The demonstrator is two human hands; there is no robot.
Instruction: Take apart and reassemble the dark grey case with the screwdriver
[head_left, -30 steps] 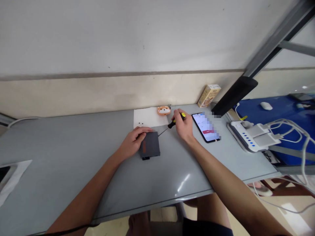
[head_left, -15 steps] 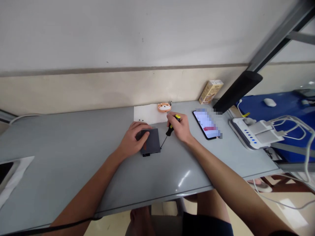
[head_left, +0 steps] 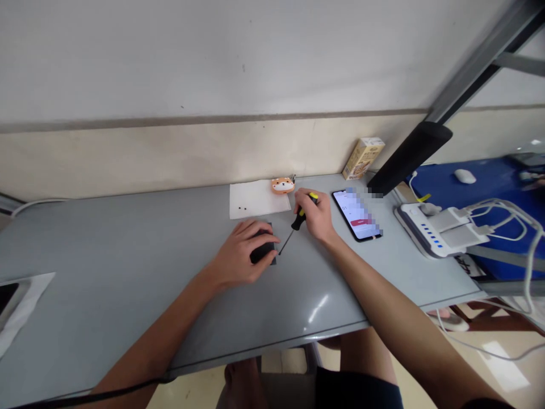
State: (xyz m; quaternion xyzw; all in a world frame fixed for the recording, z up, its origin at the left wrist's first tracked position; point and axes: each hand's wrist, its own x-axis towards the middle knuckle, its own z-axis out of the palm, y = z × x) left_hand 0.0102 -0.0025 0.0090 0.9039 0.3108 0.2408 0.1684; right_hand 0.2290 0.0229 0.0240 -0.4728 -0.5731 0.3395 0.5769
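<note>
My left hand lies over a small dark flat box on the desk, covering most of it. Its thumb and forefinger are apart and reach past the box's right edge, close to the screwdriver's tip. Wrapped around the black-and-yellow handle of a screwdriver is my right hand. The shaft slants down to the left, its tip just right of the box. Whether a screw sits on the tip is too small to tell. Behind the box, two tiny dark pieces, seemingly screws, lie on a white sheet of paper.
An orange animal-face case rests on the paper's right end. To the right are a lit phone, a carton and a white power strip with cables. A black padded post stands by the grey desk.
My left hand has shifted from the box's left side across its top, thumb and forefinger now near the screwdriver tip. My right hand with the screwdriver has moved slightly up and right.
</note>
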